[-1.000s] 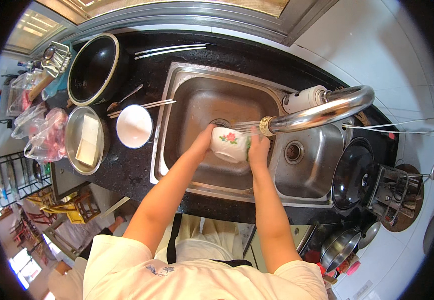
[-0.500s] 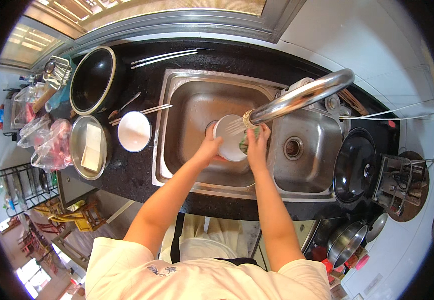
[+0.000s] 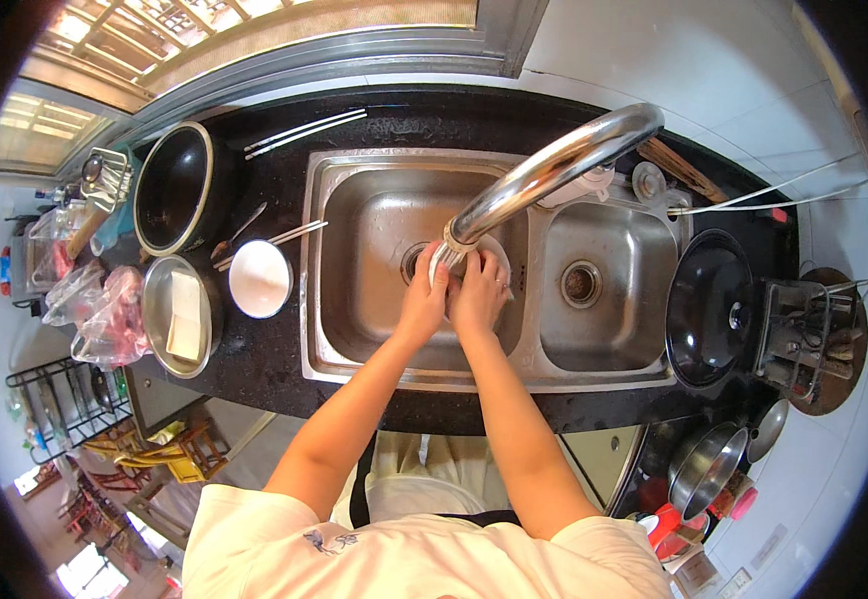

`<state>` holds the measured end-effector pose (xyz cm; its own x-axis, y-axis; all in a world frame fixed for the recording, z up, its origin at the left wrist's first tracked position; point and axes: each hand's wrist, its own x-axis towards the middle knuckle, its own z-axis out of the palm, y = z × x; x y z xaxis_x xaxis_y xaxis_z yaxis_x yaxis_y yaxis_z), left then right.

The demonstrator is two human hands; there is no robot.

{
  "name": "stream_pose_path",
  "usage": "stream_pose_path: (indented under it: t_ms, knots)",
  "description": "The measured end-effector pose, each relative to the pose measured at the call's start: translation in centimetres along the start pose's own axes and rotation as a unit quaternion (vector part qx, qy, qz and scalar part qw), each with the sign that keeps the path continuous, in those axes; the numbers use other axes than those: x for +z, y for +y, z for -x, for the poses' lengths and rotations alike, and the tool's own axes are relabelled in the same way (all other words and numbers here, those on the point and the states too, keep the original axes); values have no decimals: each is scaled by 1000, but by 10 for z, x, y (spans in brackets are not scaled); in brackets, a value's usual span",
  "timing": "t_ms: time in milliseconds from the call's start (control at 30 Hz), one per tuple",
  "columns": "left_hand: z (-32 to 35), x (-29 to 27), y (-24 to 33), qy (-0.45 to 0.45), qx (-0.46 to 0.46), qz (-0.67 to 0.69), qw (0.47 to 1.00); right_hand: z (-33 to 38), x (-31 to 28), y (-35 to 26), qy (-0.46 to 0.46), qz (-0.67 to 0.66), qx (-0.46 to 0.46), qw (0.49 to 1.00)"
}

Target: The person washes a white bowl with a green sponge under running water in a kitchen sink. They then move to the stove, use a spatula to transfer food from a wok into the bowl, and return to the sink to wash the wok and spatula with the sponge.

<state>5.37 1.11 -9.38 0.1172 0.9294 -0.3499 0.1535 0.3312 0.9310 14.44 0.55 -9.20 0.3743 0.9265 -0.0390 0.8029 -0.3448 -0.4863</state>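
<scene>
Bowl (image 3: pixel 492 244) under the tap (image 3: pixel 564 165), over the larger sink basin (image 3: pixel 354 290). From the left edge of the worktop (image 3: pixel 264 367) I see a steel dish (image 3: pixel 158 311), a second bowl (image 3: pixel 260 280), the left hand (image 3: pixel 424 301) grasping the first bowl, the right hand (image 3: pixel 476 299) against it, its grip unclear to me, and, near the right edge, a black lid (image 3: pixel 702 304).
</scene>
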Motion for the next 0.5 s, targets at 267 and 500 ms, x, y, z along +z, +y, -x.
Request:
stream_pose_path:
  t_ms: [267, 500]
  knots:
    - [3, 22, -19, 6, 72, -19, 997, -16, 18, 36, 46, -318, 55, 945]
    - [-7, 12, -18, -9, 65, -1, 998, -11, 36, 38, -134, -684, 182, 694]
